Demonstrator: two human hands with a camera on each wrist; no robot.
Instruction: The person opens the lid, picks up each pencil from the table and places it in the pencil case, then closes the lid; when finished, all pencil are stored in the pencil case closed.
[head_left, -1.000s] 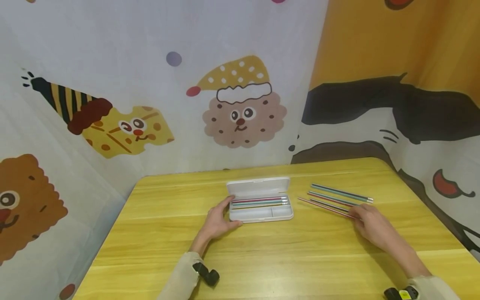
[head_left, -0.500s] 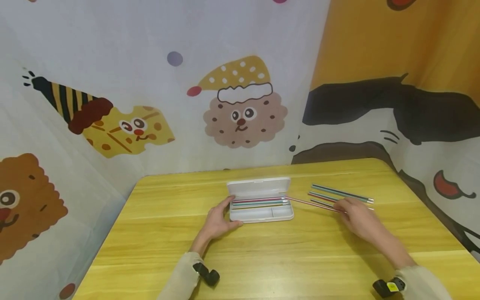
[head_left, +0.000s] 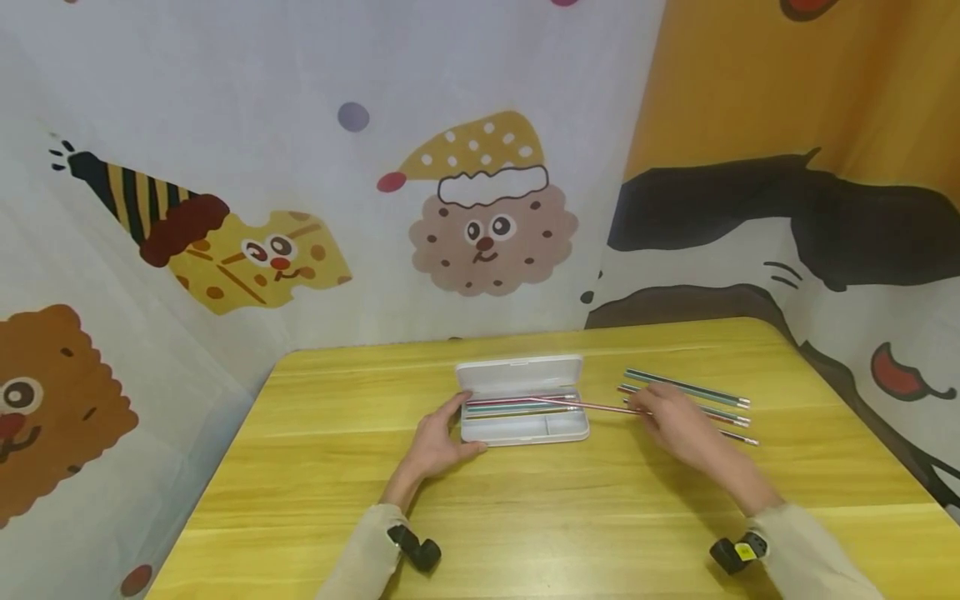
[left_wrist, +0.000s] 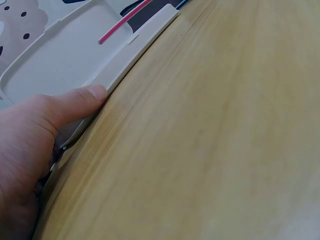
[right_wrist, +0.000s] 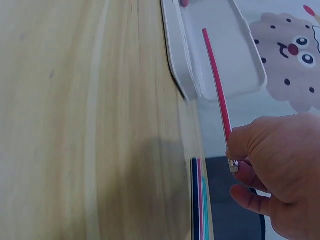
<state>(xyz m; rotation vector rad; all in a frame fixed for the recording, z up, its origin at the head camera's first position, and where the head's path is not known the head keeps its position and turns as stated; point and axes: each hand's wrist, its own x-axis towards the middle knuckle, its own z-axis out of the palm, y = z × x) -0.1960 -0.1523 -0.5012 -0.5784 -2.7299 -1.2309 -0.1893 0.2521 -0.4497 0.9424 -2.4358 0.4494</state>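
Note:
A white pencil case lies with its lid raised, and several pencils fill its rear compartment. My left hand grips the left end of the case; in the left wrist view its thumb presses on the front wall. My right hand pinches a red pencil near its eraser end, as the right wrist view shows on the red pencil. The far end of that pencil reaches over the pencils in the case. My left fingertips are partly hidden behind the case.
Several striped pencils lie on the wooden table at the right, partly covered by my right hand. A cartoon-printed cloth hangs behind the table's far edge. The front compartments of the case have a divider.
My right hand has moved left from the loose pencils with the red pencil, whose far end now passes over the case. My left hand has stayed on the case.

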